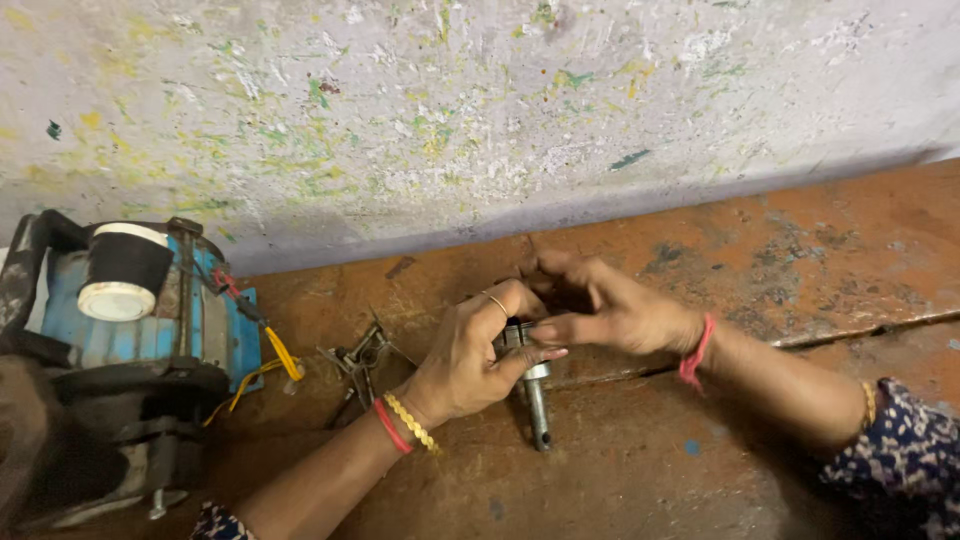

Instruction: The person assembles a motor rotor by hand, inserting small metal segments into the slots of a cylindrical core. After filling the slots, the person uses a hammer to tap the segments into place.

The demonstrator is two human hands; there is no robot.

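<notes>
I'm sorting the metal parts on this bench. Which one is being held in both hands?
The steel shaft, its end pointing toward the camera, held by the left hand and right hand. The small bracket-like part lies untouched beside the left wrist.

1. The left hand [468,358] grips a metal shaft [536,400] near its top, thumb across it.
2. The right hand [600,305] closes over the shaft's upper end from the other side.
3. The shaft's lower end points down over a rusty bench [800,250].
4. A small metal bracket [358,360] lies just left of the left hand.
5. A blue motor [130,320] with yellow wires [262,368] sits at far left.
</notes>
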